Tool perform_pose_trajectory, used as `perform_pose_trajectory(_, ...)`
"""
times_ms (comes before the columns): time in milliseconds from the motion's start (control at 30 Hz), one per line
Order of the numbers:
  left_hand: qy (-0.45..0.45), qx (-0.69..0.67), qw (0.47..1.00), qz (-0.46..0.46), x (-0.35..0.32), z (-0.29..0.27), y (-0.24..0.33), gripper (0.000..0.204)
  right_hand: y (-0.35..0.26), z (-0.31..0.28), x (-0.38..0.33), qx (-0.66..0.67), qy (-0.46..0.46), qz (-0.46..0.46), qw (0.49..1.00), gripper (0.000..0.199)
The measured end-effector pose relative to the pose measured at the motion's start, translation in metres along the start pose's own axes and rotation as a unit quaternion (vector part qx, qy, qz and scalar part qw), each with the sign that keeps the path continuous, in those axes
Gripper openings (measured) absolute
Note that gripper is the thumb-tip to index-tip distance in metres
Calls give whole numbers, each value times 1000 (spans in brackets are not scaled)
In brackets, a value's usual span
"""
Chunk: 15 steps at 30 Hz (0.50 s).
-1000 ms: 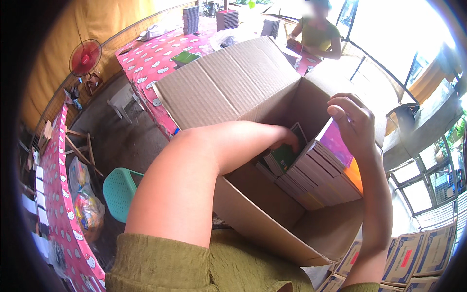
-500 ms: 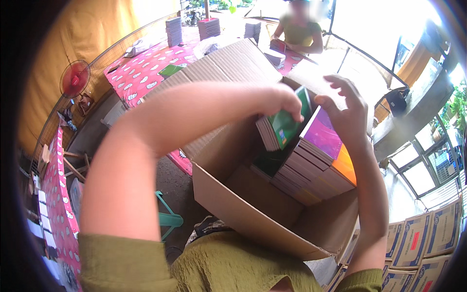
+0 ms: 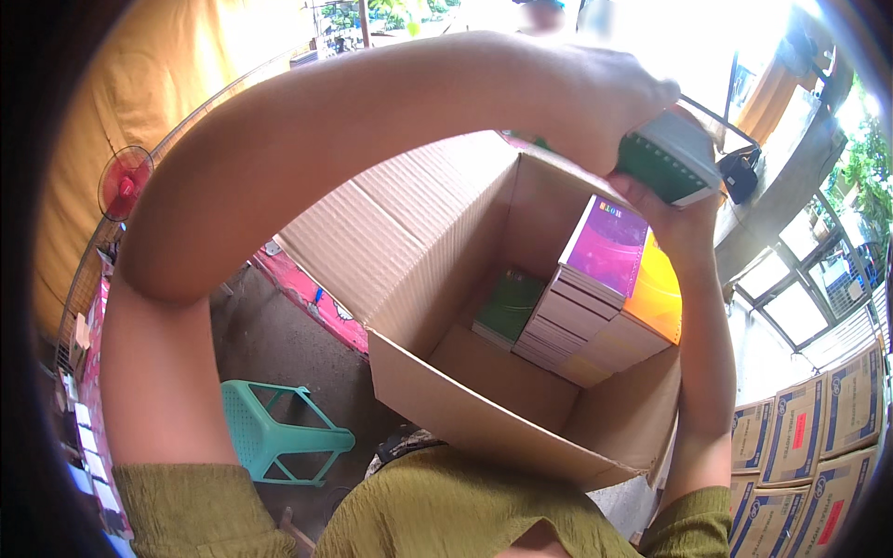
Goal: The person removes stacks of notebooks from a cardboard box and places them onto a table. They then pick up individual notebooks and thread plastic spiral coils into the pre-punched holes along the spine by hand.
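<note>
Green stack: a thick block of green notebooks (image 3: pixel 665 160) is raised between the two hands, above the far right of the box.
Left hand: the left hand (image 3: pixel 609 104) reaches across and pinches the stack's left end; most of its fingertips are hidden.
Right hand: the right hand (image 3: pixel 686 216) cups the stack from below, its thumb along the lower edge, its fingers mostly behind.
Box: an open cardboard box (image 3: pixel 446 395) sits below both hands, toward the body.
Purple pile: just below and left of the right hand, a purple pile (image 3: pixel 606 256) stands against an orange pile (image 3: pixel 657 302).
Low pile: green notebooks (image 3: pixel 509 302) lie deeper, farther left of the right hand.
Slip risk: if either hold loosens, loose notebooks could slide out and drop onto the purple pile, bending corners.
Snag risk: a low swing of the left forearm could knock the box's raised flap (image 3: pixel 395 219).
</note>
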<state>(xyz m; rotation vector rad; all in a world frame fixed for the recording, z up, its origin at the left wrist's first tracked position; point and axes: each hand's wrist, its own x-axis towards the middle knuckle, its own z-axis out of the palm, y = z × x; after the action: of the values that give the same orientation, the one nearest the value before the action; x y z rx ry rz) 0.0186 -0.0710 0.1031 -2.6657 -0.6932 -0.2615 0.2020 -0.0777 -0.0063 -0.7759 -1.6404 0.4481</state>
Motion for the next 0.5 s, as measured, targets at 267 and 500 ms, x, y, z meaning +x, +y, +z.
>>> perform_pose_trajectory(267,163,-540,733,-380,24,132,8,34,23,-39,15,351,326,107,871,56)
perform_pose_trajectory(500,-201,-569,427,-673,-7,343,24,31,58,-28,24,481,228,182,827,47)
